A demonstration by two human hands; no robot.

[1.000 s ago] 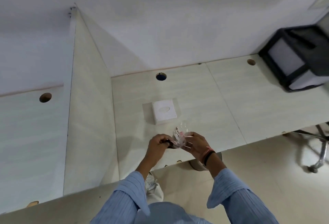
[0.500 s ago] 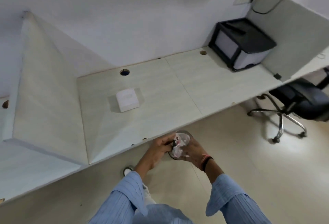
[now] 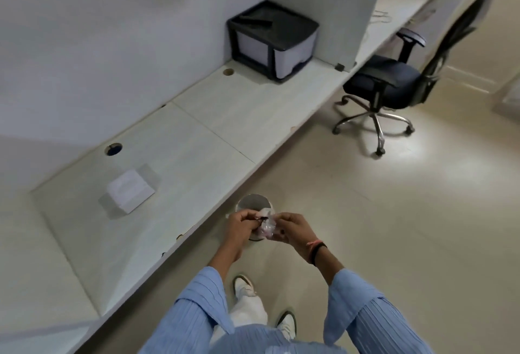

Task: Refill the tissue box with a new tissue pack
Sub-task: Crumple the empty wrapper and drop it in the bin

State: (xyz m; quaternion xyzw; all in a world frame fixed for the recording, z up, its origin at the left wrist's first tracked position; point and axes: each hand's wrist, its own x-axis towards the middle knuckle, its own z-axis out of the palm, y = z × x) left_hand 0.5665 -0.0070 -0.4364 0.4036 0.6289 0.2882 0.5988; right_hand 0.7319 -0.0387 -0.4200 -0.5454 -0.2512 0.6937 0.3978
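- The left hand [image 3: 242,227] and the right hand [image 3: 292,228] are both pinching 1 crumpled clear wrapper [image 3: 266,227] between them.
- They are holding it over a small round bin [image 3: 253,205] on the floor.
- The white tissue box [image 3: 130,190] is sitting on the table [image 3: 225,117], well apart from the hands.

Your hands hide most of the bin [image 3: 254,205] on the floor. The crumpled wrapper [image 3: 266,228] between your fingers is too blurred to read. The surface [image 3: 213,117] runs off the left edge, and the box [image 3: 130,190] is smeared.
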